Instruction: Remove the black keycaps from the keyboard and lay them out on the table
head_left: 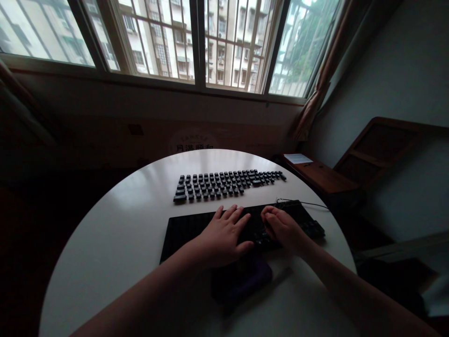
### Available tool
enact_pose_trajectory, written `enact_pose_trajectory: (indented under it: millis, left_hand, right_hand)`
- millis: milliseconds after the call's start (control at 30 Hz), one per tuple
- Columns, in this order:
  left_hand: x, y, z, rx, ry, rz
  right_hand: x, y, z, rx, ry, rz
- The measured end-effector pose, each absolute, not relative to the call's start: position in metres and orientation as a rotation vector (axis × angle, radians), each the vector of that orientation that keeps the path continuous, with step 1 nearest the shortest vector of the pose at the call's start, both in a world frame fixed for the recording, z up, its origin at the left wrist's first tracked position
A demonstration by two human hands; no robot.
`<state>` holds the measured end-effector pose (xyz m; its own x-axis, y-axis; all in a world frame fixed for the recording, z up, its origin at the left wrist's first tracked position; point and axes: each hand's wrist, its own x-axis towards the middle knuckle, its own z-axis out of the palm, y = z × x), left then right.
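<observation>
A black keyboard (191,225) lies at a slant on the white round table (105,248). Its left part looks bare of keycaps, while some keys remain toward the right end. My left hand (224,234) rests on the keyboard's middle with fingers spread. Just right of it, my right hand (282,227) is closed over the keys, fingertips pinched together; whatever they hold is hidden. Behind the keyboard, loose black keycaps (210,186) stand in rows laid out like a keyboard. A dark purple object (257,276), its kind unclear, lies below my left hand.
A thin cable (312,204) runs off the table's right edge from the keyboard's back. Beyond that edge stands a wooden chair (333,180) with a sheet of paper (298,158) on it. A barred window (199,47) fills the far wall.
</observation>
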<state>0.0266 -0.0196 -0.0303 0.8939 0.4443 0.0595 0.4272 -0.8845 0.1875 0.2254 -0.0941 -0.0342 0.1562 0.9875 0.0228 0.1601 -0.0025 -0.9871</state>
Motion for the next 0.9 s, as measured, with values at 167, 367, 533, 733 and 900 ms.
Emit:
enact_pose_trajectory:
  millis: [167, 367, 533, 733, 900]
  left_hand:
    - [0.027, -0.021, -0.029, 2.889, 0.671, 0.148]
    - [0.027, -0.022, -0.026, 2.896, 0.694, 0.100]
    - [0.027, -0.021, -0.029, 2.899, 0.680, 0.128]
    - [0.027, -0.020, -0.029, 2.884, 0.685, 0.141]
    - [0.027, -0.021, -0.019, 2.832, 0.673, 0.236]
  right_hand:
    - [0.225, -0.103, -0.036, -1.401, -1.358, 0.931]
    - [0.220, -0.115, -0.039, -1.449, -1.644, 0.603]
    - [0.218, -0.116, -0.044, -1.421, -1.557, 0.653]
    - [0.219, -0.112, -0.039, -1.314, -1.049, 0.758]
    - [0.218, -0.117, -0.039, -1.236, -1.019, 0.787]
